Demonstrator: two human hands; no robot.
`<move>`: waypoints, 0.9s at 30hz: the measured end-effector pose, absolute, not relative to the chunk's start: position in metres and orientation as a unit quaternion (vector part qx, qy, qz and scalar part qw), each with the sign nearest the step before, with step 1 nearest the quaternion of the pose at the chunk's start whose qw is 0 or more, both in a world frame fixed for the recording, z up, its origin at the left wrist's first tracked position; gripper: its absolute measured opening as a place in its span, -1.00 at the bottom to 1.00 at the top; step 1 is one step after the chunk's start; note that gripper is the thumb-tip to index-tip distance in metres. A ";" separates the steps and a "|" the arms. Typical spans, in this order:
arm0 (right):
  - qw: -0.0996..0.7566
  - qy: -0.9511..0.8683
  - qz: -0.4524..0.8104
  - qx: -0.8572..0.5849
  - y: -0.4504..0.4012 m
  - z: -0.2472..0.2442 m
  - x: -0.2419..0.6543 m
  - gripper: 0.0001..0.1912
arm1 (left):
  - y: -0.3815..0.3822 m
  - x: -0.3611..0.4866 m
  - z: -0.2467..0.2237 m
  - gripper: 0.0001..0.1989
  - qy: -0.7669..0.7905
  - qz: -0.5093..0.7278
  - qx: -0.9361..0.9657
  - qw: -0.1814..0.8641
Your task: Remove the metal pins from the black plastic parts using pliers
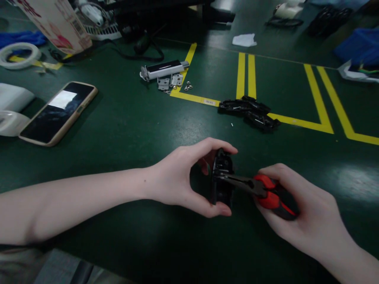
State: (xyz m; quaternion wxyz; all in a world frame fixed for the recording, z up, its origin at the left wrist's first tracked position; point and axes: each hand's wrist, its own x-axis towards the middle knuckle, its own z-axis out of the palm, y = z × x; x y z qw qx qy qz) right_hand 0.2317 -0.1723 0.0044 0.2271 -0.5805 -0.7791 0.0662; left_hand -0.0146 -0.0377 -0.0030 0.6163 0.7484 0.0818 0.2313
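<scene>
A small black plastic part (222,189) is held by its two ends between the thumb and fingers of my left hand (183,173), its hollow side facing right. My right hand (308,209) is wrapped round red and black long-nose pliers (268,193). The plier tips reach into the hollow of the black part; what they grip there, if anything, is too small to tell. Beyond my hands, several similar black parts (248,110) lie in a pile on the green table (127,130).
Metal brackets (170,81), small rings (188,86) and a white and black device (164,70) lie farther back. At left are a phone (59,112), a tape roll (19,55) and a carton (56,25). Yellow tape (302,122) marks the table; cables lie behind.
</scene>
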 end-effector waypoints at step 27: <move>0.249 -0.788 -0.029 -0.563 -0.174 -0.003 0.239 -0.77 | -0.036 -0.014 -0.004 -0.23 0.045 0.230 0.761 0.604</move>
